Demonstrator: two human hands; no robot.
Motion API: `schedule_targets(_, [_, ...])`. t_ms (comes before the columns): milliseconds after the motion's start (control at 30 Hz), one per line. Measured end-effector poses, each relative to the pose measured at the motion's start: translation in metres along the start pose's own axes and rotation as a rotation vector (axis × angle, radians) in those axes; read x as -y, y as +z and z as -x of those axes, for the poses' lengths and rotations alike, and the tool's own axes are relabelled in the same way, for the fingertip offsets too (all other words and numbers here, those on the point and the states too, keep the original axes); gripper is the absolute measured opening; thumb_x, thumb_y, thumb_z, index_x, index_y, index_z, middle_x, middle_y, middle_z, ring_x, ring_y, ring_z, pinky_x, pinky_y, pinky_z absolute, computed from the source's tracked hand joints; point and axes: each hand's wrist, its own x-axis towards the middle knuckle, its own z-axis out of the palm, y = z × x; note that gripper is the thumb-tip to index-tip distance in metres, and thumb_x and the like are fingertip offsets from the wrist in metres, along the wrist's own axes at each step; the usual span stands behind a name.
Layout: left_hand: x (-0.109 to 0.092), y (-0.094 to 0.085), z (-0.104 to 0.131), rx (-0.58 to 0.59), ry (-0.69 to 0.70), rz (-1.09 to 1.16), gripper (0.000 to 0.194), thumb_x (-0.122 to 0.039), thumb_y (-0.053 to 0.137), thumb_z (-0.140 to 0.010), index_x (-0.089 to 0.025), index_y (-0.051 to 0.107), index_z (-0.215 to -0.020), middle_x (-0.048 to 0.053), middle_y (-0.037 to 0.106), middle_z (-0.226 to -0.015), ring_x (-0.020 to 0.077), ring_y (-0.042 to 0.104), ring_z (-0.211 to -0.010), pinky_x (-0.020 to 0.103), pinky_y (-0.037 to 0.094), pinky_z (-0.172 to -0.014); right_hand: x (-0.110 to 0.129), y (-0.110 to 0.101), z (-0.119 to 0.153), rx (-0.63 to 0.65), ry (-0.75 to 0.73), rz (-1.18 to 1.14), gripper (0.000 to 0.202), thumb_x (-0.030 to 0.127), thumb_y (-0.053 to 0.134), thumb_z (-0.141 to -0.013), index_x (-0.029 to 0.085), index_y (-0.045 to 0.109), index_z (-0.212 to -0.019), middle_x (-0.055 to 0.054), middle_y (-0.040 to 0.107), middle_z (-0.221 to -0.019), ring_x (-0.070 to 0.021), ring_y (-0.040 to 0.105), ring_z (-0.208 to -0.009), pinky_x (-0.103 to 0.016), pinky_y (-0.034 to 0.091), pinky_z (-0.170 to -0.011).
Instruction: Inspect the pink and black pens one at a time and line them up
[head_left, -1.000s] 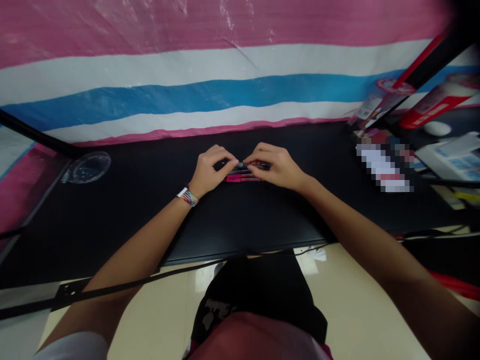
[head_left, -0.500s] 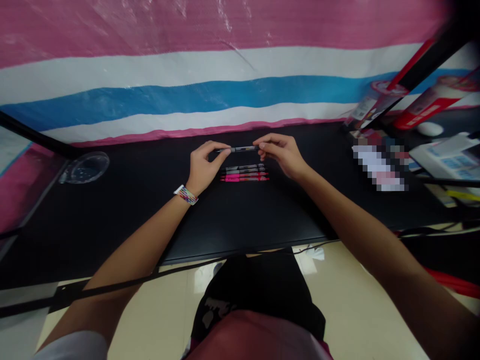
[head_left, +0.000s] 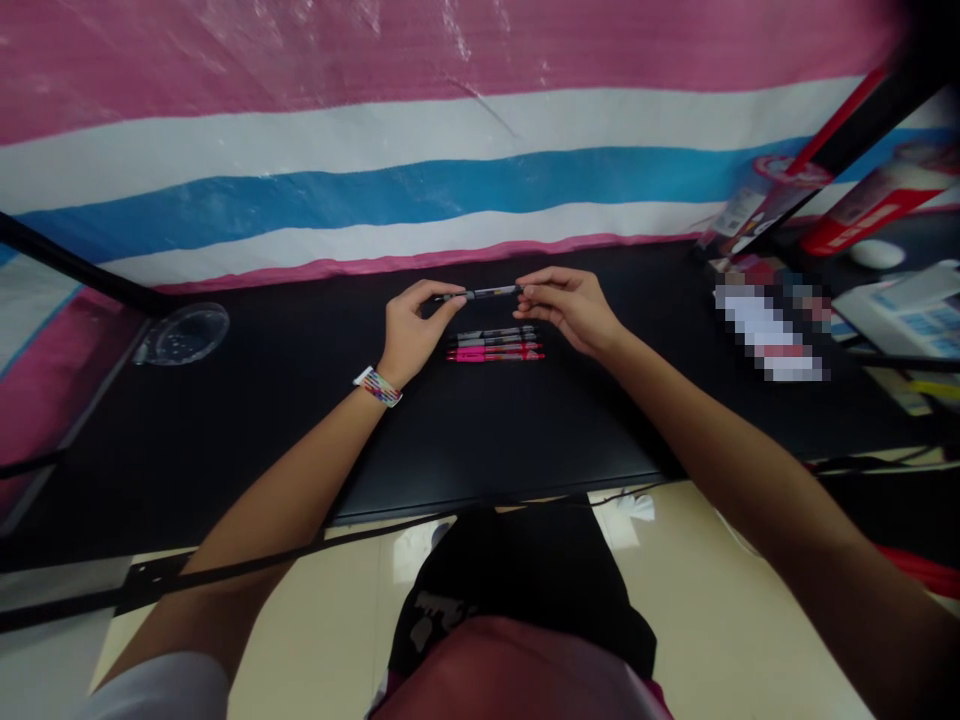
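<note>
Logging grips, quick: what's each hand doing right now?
Left hand: closed, pinching one end of a dark pen.
Right hand: closed, fingertips at the same pen's other end.

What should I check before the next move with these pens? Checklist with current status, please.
1. Left hand gripping one end of the held pen: ok.
2. Right hand fingers at its other end: ok.
3. Held pen apart from the row of pens: ok, a gap shows between them.
4. Row lying side by side on the black tabletop: ok.
5. Exact count of dark pens in the row: cannot tell, too small.
</note>
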Motion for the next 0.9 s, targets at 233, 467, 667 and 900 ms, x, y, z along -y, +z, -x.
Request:
schedule_targets(233, [0.003, -0.003, -0.004, 0.005, -0.123, 0.045, 0.063, -0.065, 0.066, -0.109, -0.022, 0.069, -0.063, 0.003, 0.071, -0.062, 0.0145, 0.067, -0.06, 0.032, 0.056, -0.067, -0.006, 0.002, -0.001, 0.042, -0.04, 0.041, 0.044, 0.048, 0.106, -0.07, 0.021, 0.086, -0.099, -0.005, 0.081, -0.089, -0.0226, 0.081, -0.083, -0.048, 0.074, -0.095])
schedule_targets(467, [0.013, -0.001, -0.006, 0.004, -0.085, 0.14, 0.051, -0.069, 0.089, -0.088, -0.026, 0.075, -0.111, 0.004, 0.078, -0.093, 0.0187, 0.076, -0.085, 0.033, 0.061, -0.081, -0.01, -0.003, -0.008, 0.002, -0.054, 0.004, 0.044, 0.047, 0.106, -0.069, 0.021, 0.086, -0.097, -0.004, 0.08, -0.088, -0.0199, 0.08, -0.08, -0.044, 0.074, -0.09])
schedule_targets(667, [0.02, -0.002, -0.008, -0.016, -0.053, 0.087, 0.041, -0.065, 0.075, -0.103, -0.025, 0.07, -0.099, 0.005, 0.077, -0.089, 0.0192, 0.077, -0.087, 0.036, 0.061, -0.086, -0.009, -0.007, -0.01, -0.033, -0.028, 0.011, 0.042, 0.047, 0.105, -0.068, 0.022, 0.085, -0.094, -0.004, 0.08, -0.087, -0.0206, 0.079, -0.081, -0.046, 0.074, -0.092])
schedule_targets(900, [0.027, 0.0, -0.009, -0.067, -0.097, 0.099, 0.04, -0.065, 0.078, -0.1, -0.027, 0.069, -0.108, 0.003, 0.075, -0.09, 0.0189, 0.076, -0.086, 0.036, 0.06, -0.084, -0.008, -0.007, -0.01, -0.025, -0.003, 0.021, 0.039, 0.043, 0.103, -0.072, 0.02, 0.084, -0.097, -0.005, 0.079, -0.089, -0.0206, 0.078, -0.081, -0.047, 0.073, -0.095])
